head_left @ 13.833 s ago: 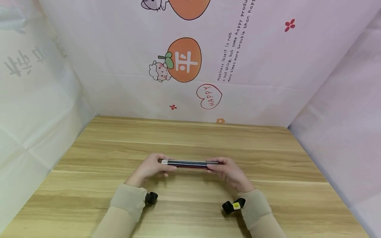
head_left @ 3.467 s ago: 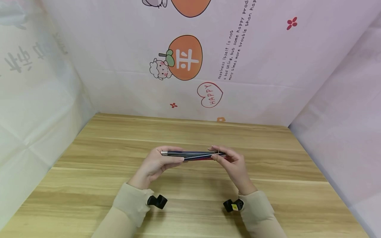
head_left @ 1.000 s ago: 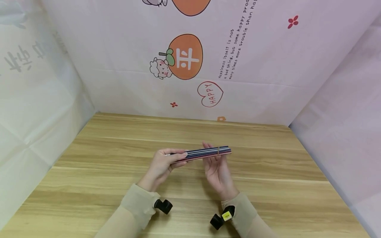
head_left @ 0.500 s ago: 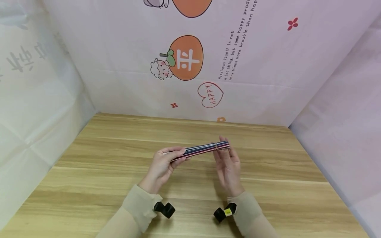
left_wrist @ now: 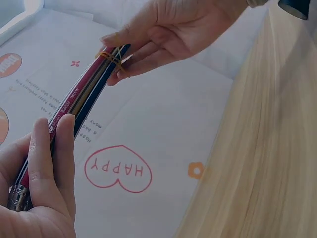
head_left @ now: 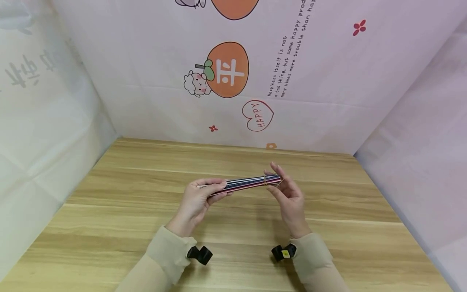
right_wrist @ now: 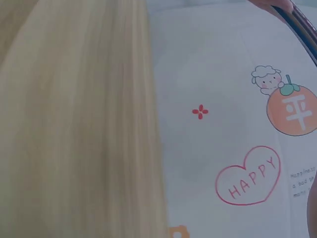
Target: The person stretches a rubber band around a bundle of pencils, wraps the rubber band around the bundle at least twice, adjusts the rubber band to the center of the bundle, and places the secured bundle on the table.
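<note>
We look down at a pale backdrop (head_left: 146, 61) printed with cartoons and lettering, standing behind a desk (head_left: 109, 211) of light, streaky wood grain. Two beige sleeves (head_left: 169, 251) reach in from the lower edge, and between them, above the desk, we find a pair of bare hands.

The left hand (head_left: 195, 202) grips the near-left part of a bundle of pencils (head_left: 245, 183), its thumb on top and its fingers folded underneath. The right hand (head_left: 292, 200) is at the bundle's other end, thumb on one side and fingers on the other, holding a stretched loop of the band.

The pencils are held off the desk, side by side, slanting gently so that their right end sits higher in the head view. We make out red, dark blue and brownish ones; their small print is mostly unreadable to us. Black cameras (head_left: 200, 254) sit at both wrists, the right one bearing a yellow label (head_left: 286, 254). Thinnest of all, an orange-brown band (left_wrist: 110, 57) circles the pencils near their right end.
</note>
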`<state>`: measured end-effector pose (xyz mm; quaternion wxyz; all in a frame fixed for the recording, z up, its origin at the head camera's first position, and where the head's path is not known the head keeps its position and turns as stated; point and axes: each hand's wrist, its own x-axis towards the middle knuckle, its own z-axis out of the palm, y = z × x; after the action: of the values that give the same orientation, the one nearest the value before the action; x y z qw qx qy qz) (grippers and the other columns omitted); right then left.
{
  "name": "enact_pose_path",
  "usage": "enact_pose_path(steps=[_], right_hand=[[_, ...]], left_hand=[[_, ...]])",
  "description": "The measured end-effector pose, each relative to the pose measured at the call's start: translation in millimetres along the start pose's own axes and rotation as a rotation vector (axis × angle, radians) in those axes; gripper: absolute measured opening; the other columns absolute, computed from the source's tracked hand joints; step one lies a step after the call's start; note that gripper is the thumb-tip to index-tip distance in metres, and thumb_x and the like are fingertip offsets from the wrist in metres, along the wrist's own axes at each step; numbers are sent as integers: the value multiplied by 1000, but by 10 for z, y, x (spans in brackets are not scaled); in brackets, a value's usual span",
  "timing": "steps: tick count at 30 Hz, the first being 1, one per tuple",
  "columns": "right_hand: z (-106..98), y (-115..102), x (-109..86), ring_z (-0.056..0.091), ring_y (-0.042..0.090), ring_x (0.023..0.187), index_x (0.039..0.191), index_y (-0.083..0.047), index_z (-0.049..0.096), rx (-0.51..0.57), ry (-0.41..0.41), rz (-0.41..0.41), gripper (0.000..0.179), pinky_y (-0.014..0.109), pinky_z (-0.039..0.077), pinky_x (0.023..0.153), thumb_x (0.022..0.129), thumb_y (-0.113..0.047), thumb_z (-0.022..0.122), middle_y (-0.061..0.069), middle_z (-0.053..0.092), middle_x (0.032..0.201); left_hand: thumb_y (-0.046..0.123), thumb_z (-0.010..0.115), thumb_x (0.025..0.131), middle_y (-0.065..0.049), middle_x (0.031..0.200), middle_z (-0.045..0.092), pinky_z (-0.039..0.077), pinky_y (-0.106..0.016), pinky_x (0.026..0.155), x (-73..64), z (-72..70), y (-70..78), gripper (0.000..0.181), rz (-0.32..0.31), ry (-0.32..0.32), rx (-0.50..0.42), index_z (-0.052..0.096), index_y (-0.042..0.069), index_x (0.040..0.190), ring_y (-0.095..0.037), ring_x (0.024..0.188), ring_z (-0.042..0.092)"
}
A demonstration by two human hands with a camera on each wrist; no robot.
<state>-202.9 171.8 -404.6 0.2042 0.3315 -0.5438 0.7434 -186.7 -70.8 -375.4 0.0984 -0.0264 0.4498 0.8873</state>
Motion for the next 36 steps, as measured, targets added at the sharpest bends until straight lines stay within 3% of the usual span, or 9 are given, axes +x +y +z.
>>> enact_pose_path(steps=[5,13,17,22,26,31,34,36], right_hand=[[-53,-59,32,64,16,120,135,13,50,-101,-79,17,48,18,59,84,90,6,65,5,62,138],[-100,-190,40,67,12,112,127,14,58,-197,-139,259,42,21,61,84,88,4,70,-6,70,125],[-109,-217,51,68,12,108,122,11,63,-188,-173,320,36,23,61,84,87,5,70,-5,72,119],[-103,-213,55,67,9,107,115,6,68,-180,-188,322,29,20,61,83,86,8,70,-5,73,117],[-76,-204,45,67,10,107,109,8,70,-213,-143,318,25,19,61,82,85,9,71,-4,72,114],[-45,-182,34,66,8,96,103,10,70,-262,-54,287,20,17,60,77,83,11,71,-3,68,110],[-45,-167,35,64,8,95,100,9,71,-252,-10,245,20,15,59,76,81,15,70,-2,66,109],[-50,-160,36,64,9,96,98,7,72,-237,5,227,20,15,58,76,81,17,69,-1,66,108]], left_hand=[[-12,66,87,-11,93,75,64,-24,71,-14,-1,24,23,15,-14,39,76,8,82,-25,73,75],[-14,65,86,-17,99,72,64,-24,72,-13,-61,71,26,0,-44,106,76,8,79,-24,76,75],[-14,65,85,-16,97,73,64,-26,75,-9,-79,98,27,-1,-56,140,76,9,78,-25,81,75],[-12,68,85,-15,96,74,64,-27,76,0,-95,119,21,-2,-64,183,77,8,81,-26,82,75],[-10,69,85,-22,105,72,64,-27,76,8,-109,122,14,-1,-81,205,74,-1,94,-25,80,75],[-8,72,83,-23,111,69,64,-27,76,17,-125,125,38,-23,-119,279,62,-14,119,-21,80,75],[-7,78,78,-18,111,70,64,-29,77,19,-147,131,50,-34,-140,376,60,-11,125,-18,83,74],[-5,81,75,-21,115,68,64,-31,79,16,-167,133,53,1,-149,439,61,-9,125,-17,86,72]])
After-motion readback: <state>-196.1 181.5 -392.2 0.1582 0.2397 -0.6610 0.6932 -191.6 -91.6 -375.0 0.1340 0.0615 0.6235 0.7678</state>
